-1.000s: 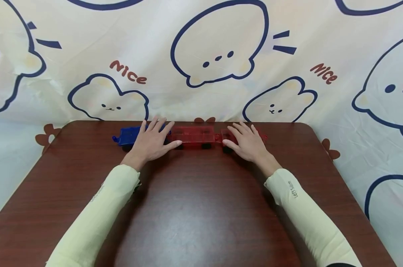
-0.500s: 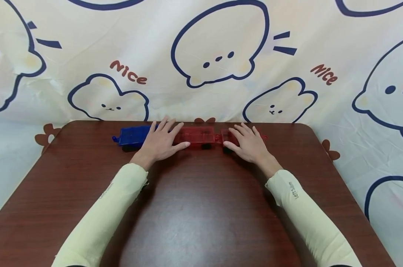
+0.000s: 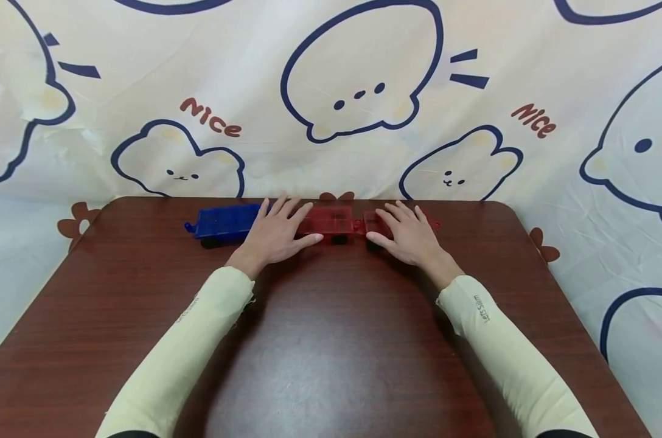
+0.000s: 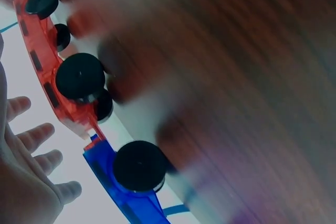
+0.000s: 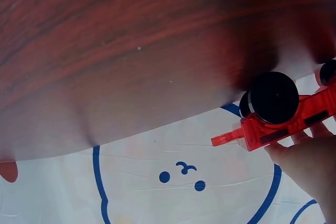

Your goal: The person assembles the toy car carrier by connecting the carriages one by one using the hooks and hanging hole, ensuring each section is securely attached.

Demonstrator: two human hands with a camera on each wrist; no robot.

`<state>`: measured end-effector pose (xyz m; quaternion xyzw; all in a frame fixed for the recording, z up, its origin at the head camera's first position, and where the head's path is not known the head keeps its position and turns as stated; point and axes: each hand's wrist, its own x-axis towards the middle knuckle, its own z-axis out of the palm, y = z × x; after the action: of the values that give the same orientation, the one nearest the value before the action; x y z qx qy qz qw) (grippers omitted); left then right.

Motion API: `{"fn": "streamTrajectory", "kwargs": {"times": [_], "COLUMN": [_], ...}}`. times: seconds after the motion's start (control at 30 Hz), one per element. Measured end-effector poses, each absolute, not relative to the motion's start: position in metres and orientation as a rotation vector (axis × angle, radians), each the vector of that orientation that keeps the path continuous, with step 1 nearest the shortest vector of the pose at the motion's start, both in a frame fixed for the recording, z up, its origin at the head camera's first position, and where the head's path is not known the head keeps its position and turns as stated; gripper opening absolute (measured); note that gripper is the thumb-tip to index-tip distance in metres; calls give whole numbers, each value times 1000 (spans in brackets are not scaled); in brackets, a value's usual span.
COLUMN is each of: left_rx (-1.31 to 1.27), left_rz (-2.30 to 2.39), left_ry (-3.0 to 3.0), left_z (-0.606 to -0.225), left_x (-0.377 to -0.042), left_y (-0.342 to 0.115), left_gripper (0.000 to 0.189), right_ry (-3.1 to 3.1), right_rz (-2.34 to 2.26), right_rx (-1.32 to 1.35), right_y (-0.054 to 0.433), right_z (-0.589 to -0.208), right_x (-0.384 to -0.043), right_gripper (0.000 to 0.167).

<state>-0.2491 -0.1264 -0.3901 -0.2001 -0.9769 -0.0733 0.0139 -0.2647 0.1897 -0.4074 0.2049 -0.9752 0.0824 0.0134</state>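
Note:
A toy train stands along the table's far edge: a blue wagon (image 3: 227, 221), a translucent red wagon (image 3: 333, 220) in the middle, and another red wagon (image 5: 312, 114) at the right, all on black wheels. My left hand (image 3: 273, 237) is spread over the meeting of the blue and middle wagons and hides it in the head view. Its fingers (image 4: 38, 137) stick out straight beside the train in the left wrist view, wrapped around nothing. Over the right wagon my right hand (image 3: 410, 238) lies with extended fingers, which touch its top in the right wrist view.
The brown wooden table (image 3: 320, 340) has rounded far corners. Directly behind it hangs a pale curtain (image 3: 331, 164) with cartoon outlines. Pale sleeves cover both forearms.
My left hand has slid rightward along the train, uncovering more of the blue wagon and covering part of the middle red one. The right hand and the wagons have stayed put.

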Motion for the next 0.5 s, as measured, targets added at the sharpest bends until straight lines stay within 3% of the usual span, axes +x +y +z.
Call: {"fn": "streamTrajectory", "kwargs": {"times": [0.5], "left_rx": [-683], "left_rz": [-177], "left_ry": [-3063], "left_z": [-393], "left_x": [-254], "left_y": [-108], "left_gripper": [86], "right_ry": [-3050], "right_rz": [242], "right_rx": [628], "right_y": [189], "right_z": [-408], "right_x": [-269], "right_gripper": [82]}}
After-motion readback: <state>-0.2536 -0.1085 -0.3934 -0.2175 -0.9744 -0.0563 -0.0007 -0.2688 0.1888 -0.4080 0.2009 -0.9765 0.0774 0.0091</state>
